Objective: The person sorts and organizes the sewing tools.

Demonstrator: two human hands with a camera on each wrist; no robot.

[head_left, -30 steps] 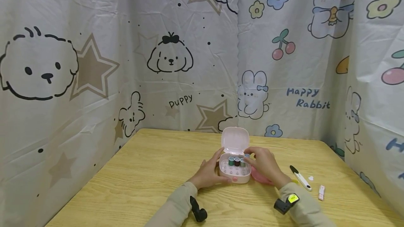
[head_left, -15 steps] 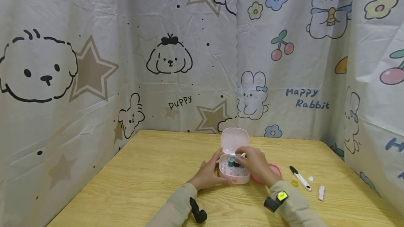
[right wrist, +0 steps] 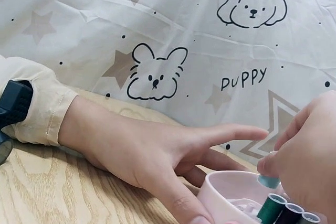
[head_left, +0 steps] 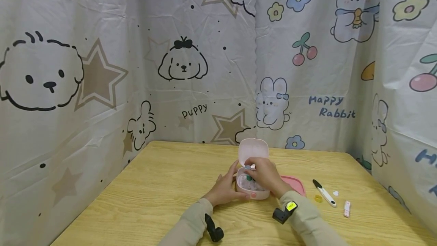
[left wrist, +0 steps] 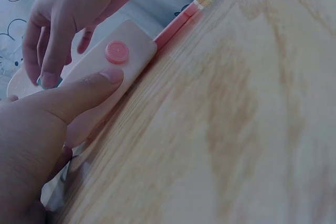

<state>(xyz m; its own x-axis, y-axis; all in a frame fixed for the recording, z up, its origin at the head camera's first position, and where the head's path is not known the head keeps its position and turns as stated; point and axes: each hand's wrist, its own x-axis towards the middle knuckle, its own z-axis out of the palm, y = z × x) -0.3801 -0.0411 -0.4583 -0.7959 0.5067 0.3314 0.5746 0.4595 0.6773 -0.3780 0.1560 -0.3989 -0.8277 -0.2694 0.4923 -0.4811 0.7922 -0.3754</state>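
Note:
A pale pink sewing box [head_left: 261,195] stands on the table with its lid [head_left: 253,151] raised. My left hand [head_left: 223,190] grips the box's left side, thumb along the front wall beside the round pink button [left wrist: 116,52]. Over the box, my right hand [head_left: 268,174] pinches a light blue thread spool [right wrist: 269,181] between thumb and fingers. That spool is above the left part of the box, beside an upright green spool [right wrist: 270,209]. A dark spool [right wrist: 290,215] and a greyish spool [right wrist: 309,219] stand in a row with it. The right hand hides part of the box's inside in the head view.
Right of the box lies a pink tray-like piece [head_left: 297,186], partly behind the right arm. Farther right are a black-and-white slim tool [head_left: 324,193], a small yellow round item [head_left: 318,199], a tiny white piece [head_left: 336,193] and a small pink-and-white item [head_left: 347,208].
My right hand has moved left across the box with the light blue spool, from its right edge toward the left part. The left hand has kept its hold on the box.

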